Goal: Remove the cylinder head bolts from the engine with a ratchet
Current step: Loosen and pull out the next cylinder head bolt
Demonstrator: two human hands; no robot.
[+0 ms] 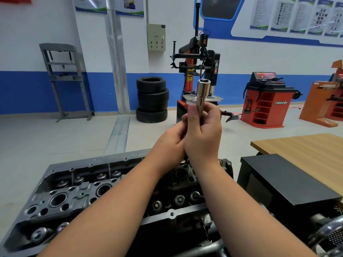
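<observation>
A shiny deep socket [202,93] points upward, open end on top, held at chest height above the engine. My right hand [203,134] grips its lower part, thumb along the shaft. My left hand [173,140] is curled against it from the left, holding something below the socket that the right hand hides; the ratchet's handle is not visible. The cylinder head [61,199] lies below my forearms, grey, with valve springs, round bores and bolt holes showing.
A black box [285,182] stands right of the engine, a wooden table [304,147] behind it. A chrome mesh part [332,236] sits at the lower right. Stacked tyres [152,100], a tyre changer [199,71] and red machines stand across the floor.
</observation>
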